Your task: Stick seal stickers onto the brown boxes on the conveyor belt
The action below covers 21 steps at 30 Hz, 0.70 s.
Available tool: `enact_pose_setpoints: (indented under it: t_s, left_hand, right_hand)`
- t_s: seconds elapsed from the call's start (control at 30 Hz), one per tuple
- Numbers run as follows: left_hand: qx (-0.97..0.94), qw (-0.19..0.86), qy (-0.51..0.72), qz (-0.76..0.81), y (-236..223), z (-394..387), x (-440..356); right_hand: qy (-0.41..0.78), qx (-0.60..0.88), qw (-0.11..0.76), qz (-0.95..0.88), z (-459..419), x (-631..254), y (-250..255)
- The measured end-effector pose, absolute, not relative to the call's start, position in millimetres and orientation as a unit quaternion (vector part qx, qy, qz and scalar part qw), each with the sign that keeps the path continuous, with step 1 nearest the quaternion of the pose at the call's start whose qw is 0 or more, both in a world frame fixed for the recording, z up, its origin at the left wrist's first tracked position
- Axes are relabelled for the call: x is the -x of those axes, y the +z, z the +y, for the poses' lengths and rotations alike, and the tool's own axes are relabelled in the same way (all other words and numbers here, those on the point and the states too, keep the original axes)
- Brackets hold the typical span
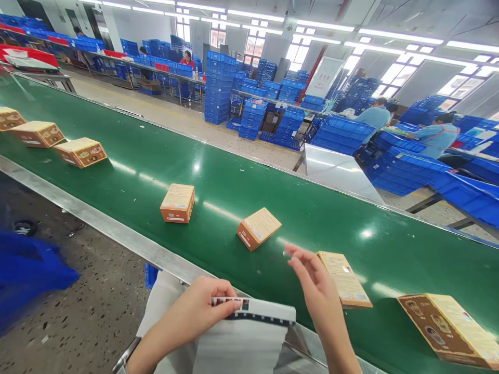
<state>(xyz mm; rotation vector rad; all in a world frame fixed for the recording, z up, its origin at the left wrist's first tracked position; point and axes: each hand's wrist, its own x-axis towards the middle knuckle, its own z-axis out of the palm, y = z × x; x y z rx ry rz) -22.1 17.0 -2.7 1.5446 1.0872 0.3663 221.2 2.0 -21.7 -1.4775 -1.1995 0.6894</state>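
Note:
My left hand (202, 306) is closed on the top edge of a strip of white labels (253, 309) that hangs over the near rail of the green conveyor belt (218, 156). My right hand (314, 288) hovers over the belt with its thumb and forefinger pinched together; whether they hold anything is too small to make out. Just right of that hand lies a flat tan box (345, 280). Further left on the belt lie an orange-tan box (258, 228) and another (178, 203).
A larger brown box (448, 327) lies at the belt's right end, and three tan boxes (80, 151) sit in a row at the far left. Stacks of blue crates (220, 85) fill the hall beyond. Workers in blue shirts (438, 137) sit at the right. A blue object (27, 270) lies on the floor to my left.

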Motion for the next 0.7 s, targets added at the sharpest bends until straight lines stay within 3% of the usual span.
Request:
enact_pose_setpoints:
  t_s: [0.13,0.37,0.57,0.7]
  left_hand:
    - [-0.701,0.562,0.129,0.420,-1,12,21]
    - [-0.756,0.516,0.193,0.353,-3,6,25]
    - [-0.868,0.310,0.225,0.317,-13,12,19]
    - [-0.903,0.264,0.192,0.280,-23,21,6]
  right_hand:
    - [0.299,0.655,0.562,-0.407,59,-228,-35]
    - [0.422,0.575,0.497,-0.495,96,-228,-38]
    - [0.435,0.542,0.518,-0.499,75,-226,-24]
    - [0.398,0.574,0.573,-0.428,55,-221,-20]
